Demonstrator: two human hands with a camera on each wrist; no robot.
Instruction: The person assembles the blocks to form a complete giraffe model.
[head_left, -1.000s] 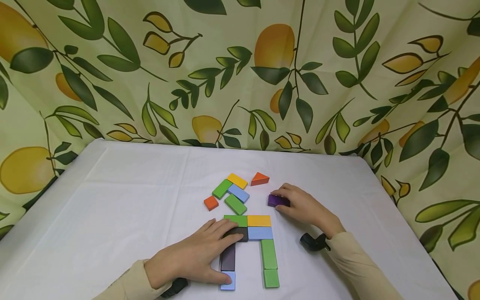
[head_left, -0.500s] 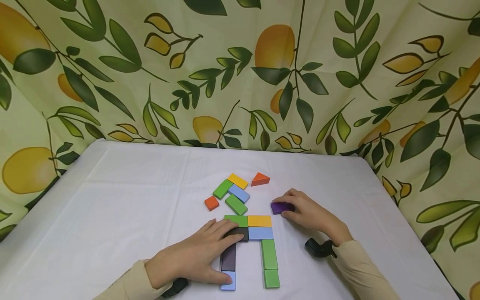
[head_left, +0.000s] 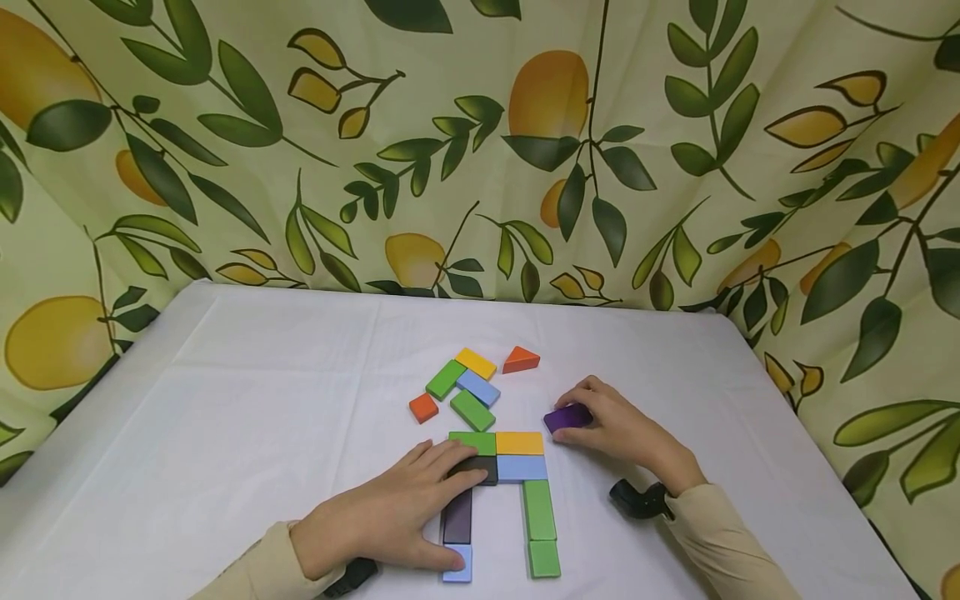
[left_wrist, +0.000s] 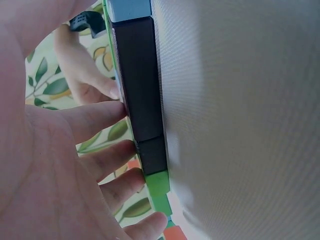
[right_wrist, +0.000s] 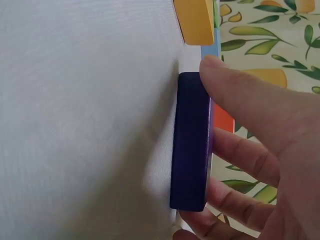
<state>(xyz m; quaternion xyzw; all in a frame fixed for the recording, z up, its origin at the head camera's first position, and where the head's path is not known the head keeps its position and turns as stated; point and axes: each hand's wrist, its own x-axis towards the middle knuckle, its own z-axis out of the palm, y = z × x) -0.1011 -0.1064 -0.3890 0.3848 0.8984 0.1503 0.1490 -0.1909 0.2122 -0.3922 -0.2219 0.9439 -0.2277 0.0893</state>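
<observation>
My right hand (head_left: pixel 626 429) pinches a purple rectangular block (head_left: pixel 567 417) low over or on the white cloth, right of the arranged blocks; the right wrist view shows thumb and fingertips along its edges. Spread over the left side of the arrangement, my left hand (head_left: pixel 390 512) touches a black block (head_left: pixel 489 470) with its fingers, while its thumb rests on a small light blue block (head_left: pixel 459 575). A long dark block (head_left: pixel 457 518) lies between those two. Green (head_left: pixel 472 442), yellow (head_left: pixel 519 442) and blue (head_left: pixel 521 467) blocks complete the top rows. Two green blocks (head_left: pixel 538 510) run down the right side.
Beyond the arrangement lie loose blocks: a red cube (head_left: pixel 423 407), a red triangle (head_left: pixel 521 360), a yellow block (head_left: pixel 476 362), a blue block (head_left: pixel 478 387) and two green ones (head_left: pixel 472 410). A fruit-patterned curtain (head_left: pixel 465 167) surrounds the white-covered table (head_left: pixel 262 375).
My right hand has drawn the purple block a little to the right and toward me, turning it slightly. The left hand and the arranged blocks have stayed put.
</observation>
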